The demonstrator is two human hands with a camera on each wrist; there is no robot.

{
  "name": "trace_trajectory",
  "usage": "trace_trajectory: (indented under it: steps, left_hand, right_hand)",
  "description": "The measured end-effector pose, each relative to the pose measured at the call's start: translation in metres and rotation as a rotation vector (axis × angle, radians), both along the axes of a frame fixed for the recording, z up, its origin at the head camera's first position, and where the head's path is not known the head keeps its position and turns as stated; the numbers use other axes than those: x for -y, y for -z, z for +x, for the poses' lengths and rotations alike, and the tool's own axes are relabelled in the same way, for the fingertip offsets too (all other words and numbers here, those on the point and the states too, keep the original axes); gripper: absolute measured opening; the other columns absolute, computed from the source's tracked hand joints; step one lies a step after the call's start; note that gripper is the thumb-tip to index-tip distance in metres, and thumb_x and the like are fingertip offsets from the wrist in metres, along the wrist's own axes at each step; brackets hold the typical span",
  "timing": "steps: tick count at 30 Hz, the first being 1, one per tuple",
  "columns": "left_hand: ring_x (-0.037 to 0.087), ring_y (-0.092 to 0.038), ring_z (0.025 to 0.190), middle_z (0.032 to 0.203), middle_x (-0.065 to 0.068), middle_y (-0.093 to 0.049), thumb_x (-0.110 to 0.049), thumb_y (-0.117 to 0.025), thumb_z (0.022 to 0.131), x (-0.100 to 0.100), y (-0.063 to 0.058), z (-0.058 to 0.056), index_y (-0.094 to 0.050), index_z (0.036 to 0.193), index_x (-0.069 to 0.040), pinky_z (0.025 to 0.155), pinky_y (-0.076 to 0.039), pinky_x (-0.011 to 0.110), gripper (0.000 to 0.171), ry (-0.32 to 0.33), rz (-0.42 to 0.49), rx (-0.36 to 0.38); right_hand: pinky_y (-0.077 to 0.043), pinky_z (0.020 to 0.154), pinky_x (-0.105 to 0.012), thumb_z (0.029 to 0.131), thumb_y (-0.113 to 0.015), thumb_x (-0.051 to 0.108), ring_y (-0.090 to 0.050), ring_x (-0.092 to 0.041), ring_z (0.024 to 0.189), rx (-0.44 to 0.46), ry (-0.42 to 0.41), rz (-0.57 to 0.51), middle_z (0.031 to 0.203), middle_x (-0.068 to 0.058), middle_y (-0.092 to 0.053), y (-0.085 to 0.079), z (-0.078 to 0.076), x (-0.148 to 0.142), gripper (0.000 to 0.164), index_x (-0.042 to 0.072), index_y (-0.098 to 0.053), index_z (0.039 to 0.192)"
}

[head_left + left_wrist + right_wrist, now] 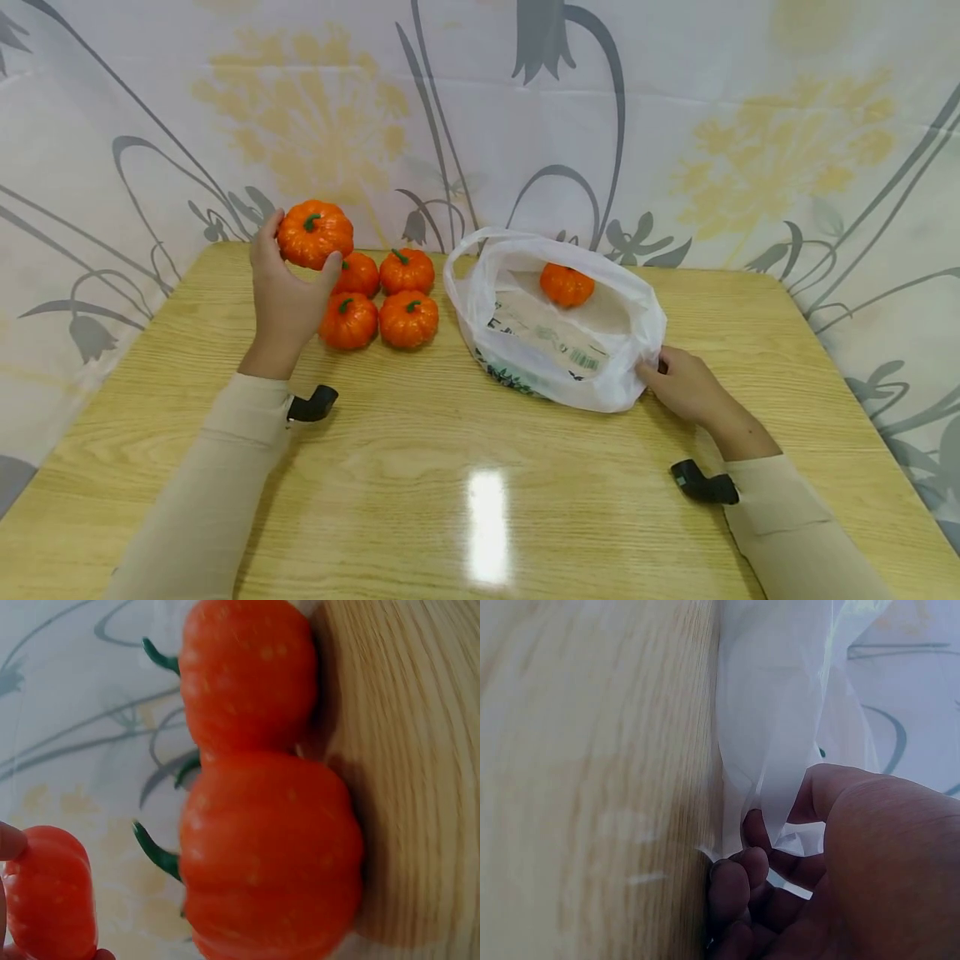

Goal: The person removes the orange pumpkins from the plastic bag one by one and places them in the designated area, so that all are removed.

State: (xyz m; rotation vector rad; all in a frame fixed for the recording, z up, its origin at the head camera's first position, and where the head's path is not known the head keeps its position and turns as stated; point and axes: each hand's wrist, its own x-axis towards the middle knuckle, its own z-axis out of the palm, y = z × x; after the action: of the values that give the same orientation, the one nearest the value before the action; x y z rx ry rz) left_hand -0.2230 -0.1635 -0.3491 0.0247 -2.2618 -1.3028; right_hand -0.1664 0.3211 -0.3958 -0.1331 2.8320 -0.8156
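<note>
My left hand (288, 296) holds a small orange pumpkin (315, 235) with a green stem, raised over the left part of the table. In the left wrist view this held pumpkin (51, 892) shows at the lower left, fingertips round its edges. Several more pumpkins (408, 319) sit grouped on the table just right of that hand. A white plastic bag (517, 371) lies with its mouth spread open, and one pumpkin (567, 285) is inside it. My right hand (682, 385) pinches the bag's right rim; the right wrist view shows thumb and fingers (756, 829) on the thin plastic.
The wooden table (390, 483) runs back to a wall covering (480, 108) with grey and yellow flowers. A loop handle (453, 283) of the bag stands up on its left side, close to the grouped pumpkins.
</note>
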Motion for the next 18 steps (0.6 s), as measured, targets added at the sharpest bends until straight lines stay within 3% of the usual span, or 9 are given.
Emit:
trace_trajectory:
  steps: [7,14,18]
  left_hand:
    - [0.028,-0.037,0.143,0.157,0.012,-0.025,-0.034,-0.066,0.091,0.025,0.014,-0.008,-0.021,0.156,-0.014,0.120,-0.032,0.042,0.081,-0.078,0.069,0.193]
    - [0.031,-0.036,0.144,0.158,0.013,-0.025,-0.039,-0.066,0.091,0.042,0.021,-0.013,-0.019,0.156,-0.017,0.120,-0.031,0.044,0.082,-0.161,0.078,0.297]
    - [0.036,-0.035,0.144,0.157,0.019,-0.023,-0.039,-0.063,0.092,0.048,0.023,-0.013,-0.016,0.156,-0.015,0.119,-0.031,0.049,0.083,-0.144,0.067,0.372]
  right_hand:
    - [-0.045,0.075,-0.034,0.104,-0.049,0.031,-0.055,-0.025,0.087,0.010,0.003,0.015,0.102,-0.016,-0.066,0.000,0.000,0.002,0.036,-0.001,-0.063,0.115]
    - [-0.044,0.073,-0.033,0.103,-0.049,0.030,-0.055,-0.023,0.085,0.007,0.002,0.014,0.095,-0.012,-0.065,-0.001,0.001,0.003,0.033,0.001,-0.064,0.110]
    - [-0.043,0.071,-0.032,0.103,-0.050,0.030,-0.055,-0.023,0.083,0.005,0.005,0.012,0.091,-0.011,-0.064,-0.001,0.000,0.003,0.033,0.001,-0.064,0.108]
